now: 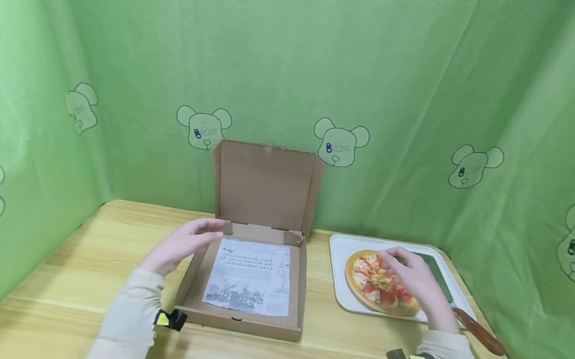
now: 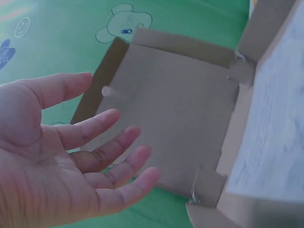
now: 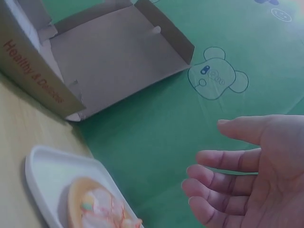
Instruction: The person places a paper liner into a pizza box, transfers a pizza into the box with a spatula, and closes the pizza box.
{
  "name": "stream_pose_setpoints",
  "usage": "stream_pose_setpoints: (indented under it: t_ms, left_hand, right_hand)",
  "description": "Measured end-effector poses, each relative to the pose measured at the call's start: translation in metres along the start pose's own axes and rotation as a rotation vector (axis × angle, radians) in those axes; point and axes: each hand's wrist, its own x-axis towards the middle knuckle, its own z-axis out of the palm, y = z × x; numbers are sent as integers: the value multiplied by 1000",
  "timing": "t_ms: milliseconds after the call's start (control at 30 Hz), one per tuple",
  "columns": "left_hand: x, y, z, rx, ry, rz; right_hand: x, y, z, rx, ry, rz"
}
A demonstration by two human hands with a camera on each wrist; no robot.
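My left hand [image 1: 185, 243] hovers over the left side of an open cardboard pizza box [image 1: 192, 286], holding nothing. In the left wrist view its palm faces the camera with the fingers spread and relaxed. The box's lid [image 1: 266, 186] stands raised at the back, and a printed paper sheet [image 1: 251, 278] lines the bottom. My right hand [image 1: 416, 275] is above a pizza [image 1: 381, 289] with colourful toppings, overlapping its right part in the head view. In the right wrist view this hand's fingers are loosely bent around nothing. The pizza rests on a white tray [image 1: 338, 267].
A flat tool with a brown wooden handle [image 1: 482, 333] lies across the tray's right side, its wide blade [image 1: 437, 274] looking dark green. The handle sticks out past the tray. Green curtains [image 1: 279, 56] with bear prints enclose the wooden table [image 1: 77, 274] at the back and sides.
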Motion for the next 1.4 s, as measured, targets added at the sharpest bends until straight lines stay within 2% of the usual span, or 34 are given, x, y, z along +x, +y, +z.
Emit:
stream_pose_setpoints:
  t_ms: [267, 767, 967, 1233, 1400]
  left_hand:
    - [10, 15, 23, -63, -16, 28]
    - [35, 41, 78, -239, -67, 49]
    - [46, 46, 101, -272, -94, 56]
    - [61, 47, 137, -320, -104, 34]
    - [68, 49, 161, -342, -89, 4]
  right_hand:
    - [-13, 16, -10, -80, 27, 16]
    - [-28, 45, -30, -37, 45, 69]
    - [-30, 46, -36, -59, 42, 106]
    - [-35, 47, -47, -100, 54, 90]
    - [-37, 51, -54, -175, 86, 75]
